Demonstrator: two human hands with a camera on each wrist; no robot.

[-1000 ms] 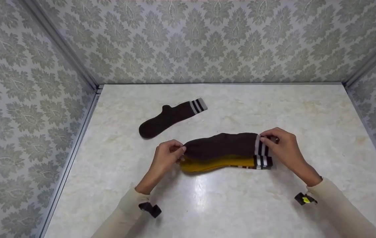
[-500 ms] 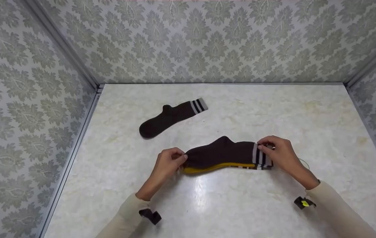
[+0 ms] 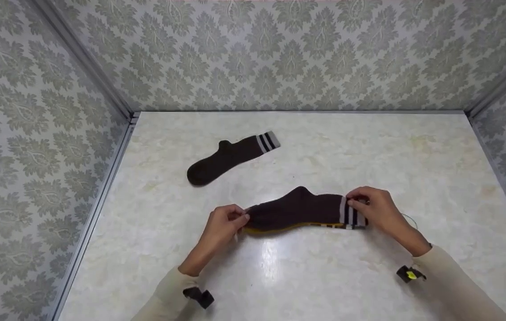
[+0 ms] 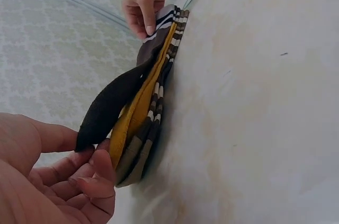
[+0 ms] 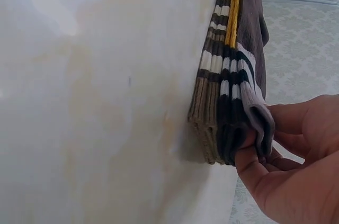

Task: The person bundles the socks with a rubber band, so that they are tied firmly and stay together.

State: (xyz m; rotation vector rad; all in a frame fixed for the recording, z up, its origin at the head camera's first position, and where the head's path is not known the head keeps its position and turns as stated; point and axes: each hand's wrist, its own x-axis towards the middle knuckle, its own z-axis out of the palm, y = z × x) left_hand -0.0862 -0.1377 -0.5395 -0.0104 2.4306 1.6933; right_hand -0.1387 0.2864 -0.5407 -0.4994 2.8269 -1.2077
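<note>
We're pinching the nearer dark sock, left hand at toe, right hand at cuff, probably squaring it onto the sock stack off the back edge of the bench, lowering and releasing likely next.

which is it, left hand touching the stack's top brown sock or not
Touching: the left wrist view shows the left hand pinching the toe end of the top brown sock, no gap between them.

From above, yellow sock mostly hidden (brown sock covering), sleeves cropped
</note>
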